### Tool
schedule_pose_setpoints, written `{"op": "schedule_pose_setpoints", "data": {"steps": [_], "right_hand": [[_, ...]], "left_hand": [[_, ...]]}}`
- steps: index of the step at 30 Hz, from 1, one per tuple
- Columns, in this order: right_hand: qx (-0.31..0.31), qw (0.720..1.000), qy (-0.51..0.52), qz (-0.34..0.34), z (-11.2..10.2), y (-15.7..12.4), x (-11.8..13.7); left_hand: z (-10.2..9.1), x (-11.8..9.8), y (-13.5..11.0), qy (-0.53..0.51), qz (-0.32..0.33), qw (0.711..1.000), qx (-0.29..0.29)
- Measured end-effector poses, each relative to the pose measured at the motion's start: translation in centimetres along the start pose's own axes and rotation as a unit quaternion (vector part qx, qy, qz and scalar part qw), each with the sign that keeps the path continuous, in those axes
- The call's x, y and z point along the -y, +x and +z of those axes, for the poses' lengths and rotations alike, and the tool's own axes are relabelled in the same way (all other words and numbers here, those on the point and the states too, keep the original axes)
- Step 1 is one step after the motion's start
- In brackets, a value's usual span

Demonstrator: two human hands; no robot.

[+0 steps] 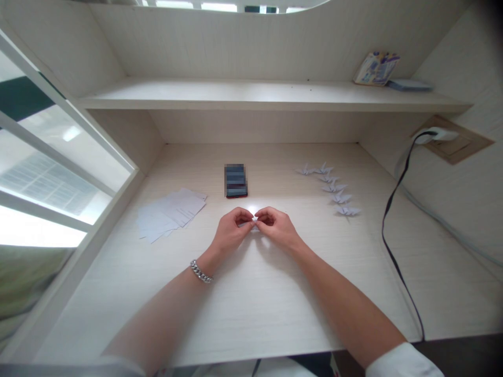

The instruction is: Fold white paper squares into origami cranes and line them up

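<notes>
Study nook of a home or dormitory room. A built-in pale-wood desk (251, 303) fills an alcove. A matching shelf (236, 97) above the desk carries a booklet (376, 68). A window (51, 173) stands left of the desk, and a wall socket (451, 139) with a plugged-in cable (393, 209) right of it.

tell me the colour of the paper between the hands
White, in the head view: the folded paper pinched between left hand and right hand.

On my feed, a silver chain bracelet (201, 272) circles the wrist behind the left hand (230, 233), below centre; a white sleeve (404, 361) edges the lower right corner.
</notes>
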State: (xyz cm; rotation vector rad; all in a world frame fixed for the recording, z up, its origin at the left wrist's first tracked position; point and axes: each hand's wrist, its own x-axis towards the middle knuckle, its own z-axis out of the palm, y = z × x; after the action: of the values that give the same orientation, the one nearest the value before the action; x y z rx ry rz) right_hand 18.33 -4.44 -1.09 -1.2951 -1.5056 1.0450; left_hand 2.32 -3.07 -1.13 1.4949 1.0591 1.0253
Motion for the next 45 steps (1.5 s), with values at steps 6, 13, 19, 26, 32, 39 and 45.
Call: {"op": "schedule_pose_setpoints", "data": {"steps": [6, 13, 19, 26, 32, 39, 45], "right_hand": [[0.016, 0.999, 0.016, 0.030, -0.2, 0.2, 0.1], [0.034, 0.997, 0.036, 0.062, -0.6, 0.5, 0.4], [0.044, 0.995, 0.065, 0.054, -0.9, 0.7, 0.3], [0.036, 0.993, 0.097, 0.049, -0.6, 0.4, 0.3], [0.046, 0.994, 0.088, 0.036, -0.9, 0.6, -0.2], [0.037, 0.995, 0.081, 0.037, -1.0, 0.6, -0.2], [0.040, 0.997, 0.064, 0.032, -1.1, 0.6, -0.1]], "left_hand": [[-0.1, -0.2, 0.1, -0.023, -0.002, 1.000, 0.008], [-0.3, 0.0, 0.2, -0.030, -0.011, 0.999, -0.006], [-0.5, 0.4, 0.3, -0.032, -0.015, 0.999, -0.009], [-0.4, 0.0, 0.2, -0.022, -0.019, 1.000, -0.004], [-0.6, 0.0, 0.4, -0.051, -0.044, 0.997, 0.024], [-0.6, 0.2, 0.4, -0.068, -0.046, 0.996, 0.026], [-0.4, 0.0, 0.3, -0.040, -0.031, 0.999, 0.017]]}}
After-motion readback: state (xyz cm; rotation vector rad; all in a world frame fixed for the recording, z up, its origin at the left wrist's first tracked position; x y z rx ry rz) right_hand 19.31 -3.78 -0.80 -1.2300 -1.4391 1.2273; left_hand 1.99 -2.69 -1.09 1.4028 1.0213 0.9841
